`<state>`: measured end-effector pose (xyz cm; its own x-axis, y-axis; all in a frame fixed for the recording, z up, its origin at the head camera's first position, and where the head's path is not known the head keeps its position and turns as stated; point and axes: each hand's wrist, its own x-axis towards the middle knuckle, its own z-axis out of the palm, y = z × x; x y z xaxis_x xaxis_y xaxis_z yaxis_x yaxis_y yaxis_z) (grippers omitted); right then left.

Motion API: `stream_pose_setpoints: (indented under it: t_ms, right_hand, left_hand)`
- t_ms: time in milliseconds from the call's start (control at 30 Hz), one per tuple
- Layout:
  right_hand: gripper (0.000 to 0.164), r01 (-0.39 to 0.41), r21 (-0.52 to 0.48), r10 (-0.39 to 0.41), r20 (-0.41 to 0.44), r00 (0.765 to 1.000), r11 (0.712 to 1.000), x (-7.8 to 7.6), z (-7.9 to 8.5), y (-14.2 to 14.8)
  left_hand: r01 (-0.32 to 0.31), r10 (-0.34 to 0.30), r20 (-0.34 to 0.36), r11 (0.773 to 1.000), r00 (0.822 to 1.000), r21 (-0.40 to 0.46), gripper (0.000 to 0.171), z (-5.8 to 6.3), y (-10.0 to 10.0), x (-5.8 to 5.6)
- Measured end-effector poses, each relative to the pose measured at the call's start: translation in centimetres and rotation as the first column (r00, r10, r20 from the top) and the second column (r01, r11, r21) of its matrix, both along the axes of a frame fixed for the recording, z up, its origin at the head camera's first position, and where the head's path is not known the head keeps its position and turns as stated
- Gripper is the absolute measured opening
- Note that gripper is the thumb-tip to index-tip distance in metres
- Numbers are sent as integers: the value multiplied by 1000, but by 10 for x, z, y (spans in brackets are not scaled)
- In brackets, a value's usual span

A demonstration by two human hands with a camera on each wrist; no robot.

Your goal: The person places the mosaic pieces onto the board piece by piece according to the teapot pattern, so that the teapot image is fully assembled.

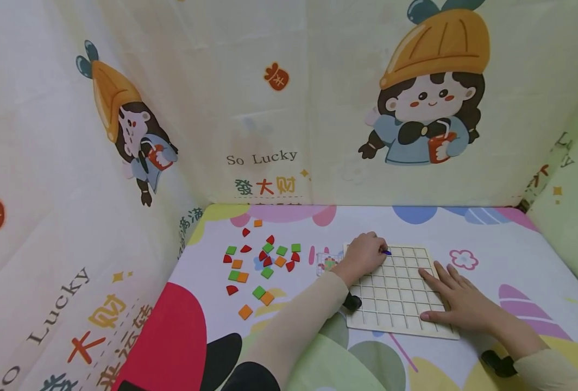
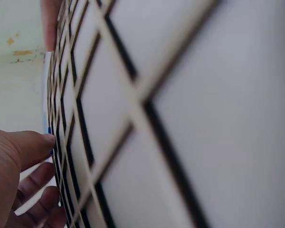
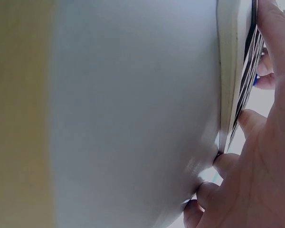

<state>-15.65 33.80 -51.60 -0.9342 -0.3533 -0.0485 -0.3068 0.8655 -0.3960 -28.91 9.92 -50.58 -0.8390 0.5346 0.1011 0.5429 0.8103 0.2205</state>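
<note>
A pale wooden grid board (image 1: 391, 310) lies on the table, divided into many square cells. Over its far left part, my left hand (image 1: 365, 253) pinches a small blue piece (image 1: 387, 252) between thumb and fingers. In the left wrist view the thumb and fingertips meet close to the board's surface, and only a sliver of the blue piece (image 2: 50, 130) shows; its full shape is hidden. My right hand (image 1: 460, 301) rests with spread fingers on the board's right edge, thumb and index finger on the grid, the other fingers (image 3: 226, 164) beside it on the table.
Left of the board lie scattered red quarter-round pieces (image 1: 232, 290), green squares (image 1: 259, 292) and orange squares (image 1: 245, 311). A small printed card (image 1: 322, 266) sits beside the board, partly behind my left wrist. A patterned cloth wall (image 1: 328, 179) stands along the table's back.
</note>
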Motion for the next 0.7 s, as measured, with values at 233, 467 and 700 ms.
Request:
stream_pose_setpoints:
  t_ms: [233, 467, 700]
  right_hand:
    - [107, 2, 24, -2, 3, 1000, 1000, -1, -1, 0]
    - [108, 4, 22, -4, 1, 1000, 1000, -1, -2, 0]
    - [107, -1, -4, 1, 2, 1000, 1000, -2, -5, 4]
  left_hand:
    - [31, -31, 27, 999, 999, -11, 24, -3, -3, -2]
    - [45, -47, 91, 999, 995, 24, 28, 4, -12, 0]
    - [39, -50, 132, 996, 990, 85, 28, 13, -32, 7]
